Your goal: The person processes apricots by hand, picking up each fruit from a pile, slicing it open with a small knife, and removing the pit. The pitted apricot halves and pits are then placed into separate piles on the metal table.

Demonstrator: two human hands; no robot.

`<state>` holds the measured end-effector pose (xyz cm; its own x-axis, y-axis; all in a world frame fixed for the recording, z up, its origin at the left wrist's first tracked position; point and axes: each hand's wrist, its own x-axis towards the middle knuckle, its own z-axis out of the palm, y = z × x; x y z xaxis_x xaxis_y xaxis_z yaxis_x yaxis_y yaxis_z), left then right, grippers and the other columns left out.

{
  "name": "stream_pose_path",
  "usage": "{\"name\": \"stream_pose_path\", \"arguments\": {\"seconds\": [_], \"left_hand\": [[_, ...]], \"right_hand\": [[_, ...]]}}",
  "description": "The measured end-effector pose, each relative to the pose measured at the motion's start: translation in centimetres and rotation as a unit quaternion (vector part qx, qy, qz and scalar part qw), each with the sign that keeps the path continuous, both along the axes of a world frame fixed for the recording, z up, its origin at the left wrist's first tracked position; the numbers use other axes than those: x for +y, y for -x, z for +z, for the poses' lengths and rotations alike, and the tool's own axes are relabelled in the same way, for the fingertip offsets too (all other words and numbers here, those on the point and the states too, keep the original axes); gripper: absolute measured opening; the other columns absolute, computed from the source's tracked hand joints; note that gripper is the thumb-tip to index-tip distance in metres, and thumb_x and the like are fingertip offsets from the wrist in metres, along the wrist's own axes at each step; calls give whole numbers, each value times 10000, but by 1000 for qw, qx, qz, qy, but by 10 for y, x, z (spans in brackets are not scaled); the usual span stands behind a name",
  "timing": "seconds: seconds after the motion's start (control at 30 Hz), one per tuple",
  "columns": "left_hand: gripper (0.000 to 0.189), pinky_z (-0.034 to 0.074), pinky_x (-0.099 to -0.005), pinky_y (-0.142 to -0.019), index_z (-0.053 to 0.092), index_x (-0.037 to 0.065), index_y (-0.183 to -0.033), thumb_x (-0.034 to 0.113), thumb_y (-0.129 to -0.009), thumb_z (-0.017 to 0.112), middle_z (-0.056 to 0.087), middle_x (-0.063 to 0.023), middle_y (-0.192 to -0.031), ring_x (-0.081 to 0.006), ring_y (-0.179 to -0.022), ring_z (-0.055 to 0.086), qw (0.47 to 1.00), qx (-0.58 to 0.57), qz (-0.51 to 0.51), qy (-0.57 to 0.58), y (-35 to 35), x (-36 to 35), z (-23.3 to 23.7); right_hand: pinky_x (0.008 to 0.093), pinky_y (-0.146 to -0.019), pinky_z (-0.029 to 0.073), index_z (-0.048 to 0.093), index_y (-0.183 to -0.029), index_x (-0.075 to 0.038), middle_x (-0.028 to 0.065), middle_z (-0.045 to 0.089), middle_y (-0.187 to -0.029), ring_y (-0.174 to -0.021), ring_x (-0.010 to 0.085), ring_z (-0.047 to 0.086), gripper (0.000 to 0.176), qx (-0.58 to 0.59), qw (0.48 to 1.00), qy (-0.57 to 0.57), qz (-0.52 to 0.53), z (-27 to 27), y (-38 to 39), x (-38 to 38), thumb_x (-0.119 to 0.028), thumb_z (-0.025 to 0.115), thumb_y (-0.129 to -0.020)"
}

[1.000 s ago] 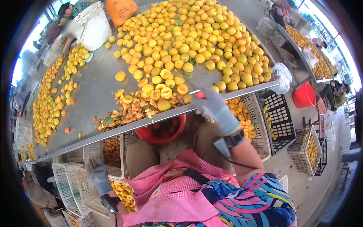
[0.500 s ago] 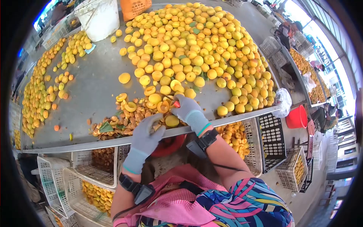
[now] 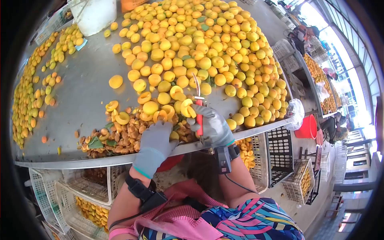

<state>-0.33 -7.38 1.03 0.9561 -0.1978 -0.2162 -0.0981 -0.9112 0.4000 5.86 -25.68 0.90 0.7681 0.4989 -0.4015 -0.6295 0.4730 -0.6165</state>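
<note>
My right hand point(image 3: 212, 124), in a grey glove, is closed around the red handle of a knife point(image 3: 199, 120). Its thin curved blade points up and away from me. An opened apricot point(image 3: 187, 108) is at that hand's fingertips. My left hand point(image 3: 155, 141), gloved too, is bent down over a heap of apricot pits point(image 3: 124, 138) at the table's near edge. Its fingers curl beside an apricot half point(image 3: 160, 115), and a bit of yellow fruit point(image 3: 174, 135) shows by the thumb; what they grip is hidden.
Whole apricots point(image 3: 224, 52) cover much of the metal table point(image 3: 88, 86), with more along its left side. A white bucket point(image 3: 94, 18) stands at the back. Crates of fruit point(image 3: 90, 210) sit below the edge. A red bucket point(image 3: 306, 128) is on the right.
My right hand has turned, so the knife now stands with its blade upward. The whole apricot between my hands is gone from there. My left hand has moved forward toward the halves.
</note>
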Motion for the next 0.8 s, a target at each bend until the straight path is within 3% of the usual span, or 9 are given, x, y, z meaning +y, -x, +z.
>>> {"name": "stream_pose_path", "arguments": {"seconds": [0.03,0.13,0.3,0.37,0.43,0.53,0.63,0.77,0.8], "left_hand": [[434,476,-438,-807,557,99,-1076,296,-727,721,594,-150,-1039,-336,-961,587,1000,7,7,16,0,0,-2],[453,474,-436,-819,538,93,-1098,257,-721,727,607,-150,-1010,-336,-954,587,999,-17,17,38,3,-6,-6],[446,479,-424,-828,545,107,-1131,180,-724,712,620,-141,-984,-337,-920,597,987,-140,37,63,16,-10,-11],[424,485,-399,-835,560,96,-1119,122,-720,701,614,-160,-1002,-342,-929,596,950,-219,67,213,22,-4,-15],[354,495,-345,-812,573,88,-1077,84,-741,684,622,-141,-1019,-279,-930,617,938,-198,115,262,31,7,-13],[289,503,-248,-688,560,74,-1071,68,-800,661,612,-52,-961,-141,-819,605,825,-158,206,503,45,39,-21],[286,501,-204,-616,547,80,-1094,54,-822,632,613,-65,-1008,-144,-759,614,779,-83,322,532,76,76,-1],[258,488,-186,-557,550,85,-1095,65,-841,588,605,-51,-1002,-144,-703,609,689,-93,410,590,118,120,-9],[246,489,-195,-553,555,90,-1093,83,-848,571,599,-46,-995,-149,-704,606,662,-91,449,593,130,131,-10]], "right_hand": [[209,-488,404,568,-1108,-26,52,597,-863,-648,121,528,285,-3,1000,0,-5,-14,-3,-9,-231,586,-911],[237,-496,403,493,-1202,-43,124,558,-1011,-737,170,507,333,29,959,-278,33,-16,-1,-14,-236,528,-933],[247,-504,422,475,-1234,-43,157,565,-1017,-697,172,510,367,26,956,-293,-2,1,20,-35,-226,528,-921],[254,-513,436,476,-1236,-48,172,566,-1017,-688,180,519,371,7,956,-294,-3,12,38,-54,-229,530,-918],[276,-557,446,482,-1244,-76,142,576,-1018,-714,186,535,367,-18,984,-151,-89,22,64,-82,-242,533,-921],[242,-547,439,524,-1214,-31,83,607,-948,-658,145,561,354,-64,985,55,-149,42,100,-133,-238,547,-927],[200,-438,441,594,-1120,-15,46,647,-851,-517,117,570,282,-38,880,408,-240,66,128,-161,-184,604,-894],[192,-385,379,612,-1075,-4,1,582,-702,-467,80,517,268,-115,793,547,-244,44,131,-200,-176,629,-871],[193,-390,382,612,-1065,-4,-10,559,-687,-461,69,492,247,-100,813,515,-254,53,128,-186,-142,625,-861]]}}
